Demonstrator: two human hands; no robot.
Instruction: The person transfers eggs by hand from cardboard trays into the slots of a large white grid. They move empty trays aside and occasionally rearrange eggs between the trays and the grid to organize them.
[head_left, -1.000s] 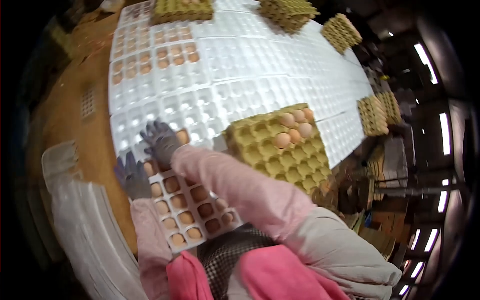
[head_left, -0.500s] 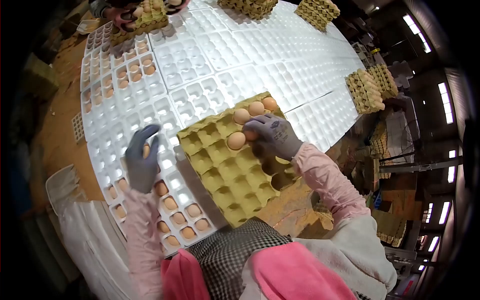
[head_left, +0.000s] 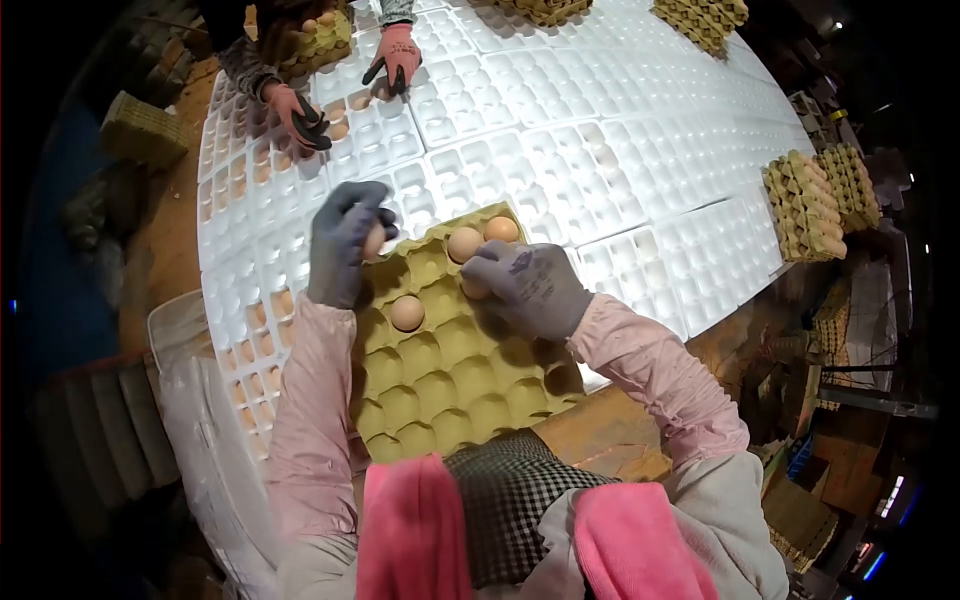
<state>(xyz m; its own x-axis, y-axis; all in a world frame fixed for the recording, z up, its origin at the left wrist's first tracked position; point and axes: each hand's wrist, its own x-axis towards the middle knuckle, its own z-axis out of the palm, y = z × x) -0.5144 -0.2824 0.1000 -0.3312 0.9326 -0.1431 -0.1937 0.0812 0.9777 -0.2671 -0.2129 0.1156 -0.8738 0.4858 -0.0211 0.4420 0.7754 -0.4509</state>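
Note:
A yellow-brown pulp egg tray (head_left: 440,390) lies before me, mostly bare cups. Near its far corner sit a brown egg (head_left: 464,244) and a more orange egg (head_left: 501,230); a lone egg (head_left: 407,313) rests further left. My left hand (head_left: 342,245), in a grey glove, is closed around an egg (head_left: 373,241) above the tray's far left edge. Over the tray's right half, my gloved right hand (head_left: 535,288) has its fingers closed on another egg (head_left: 474,288), partly hidden by them. White plastic egg trays (head_left: 460,145) cover the table beyond.
Across the table a co-worker's two gloved hands (head_left: 396,58) reach over white trays, some cups holding eggs. Stacks of pulp trays (head_left: 805,205) stand at the right and along the far side. Filled cups (head_left: 258,345) lie beside my left forearm.
My left hand has come from the white tray to the pulp tray's edge. My right hand stays over the pulp tray. The co-worker's hands have moved onto the white trays. The view has shifted.

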